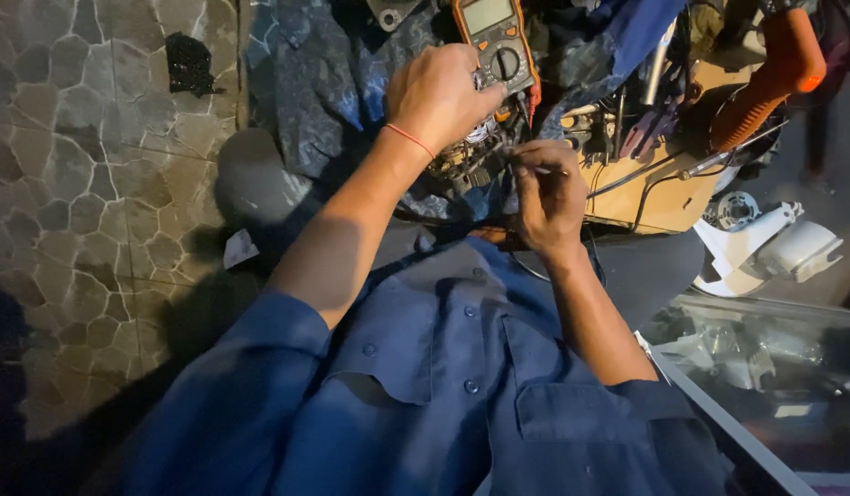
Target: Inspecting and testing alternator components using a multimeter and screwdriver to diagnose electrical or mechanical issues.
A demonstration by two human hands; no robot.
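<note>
Pinched between the fingertips of the right hand [549, 193] is a thin probe [546, 171], its long axis pointing left toward the small part [471, 156] held under the closed left hand [439, 96], just below the orange meter [498, 41] on the blue cloth [324, 101].

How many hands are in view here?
2. The left hand rests on a small electrical part beside the orange multimeter. The right hand pinches a thin probe just below it. No other person's hands show.
</note>
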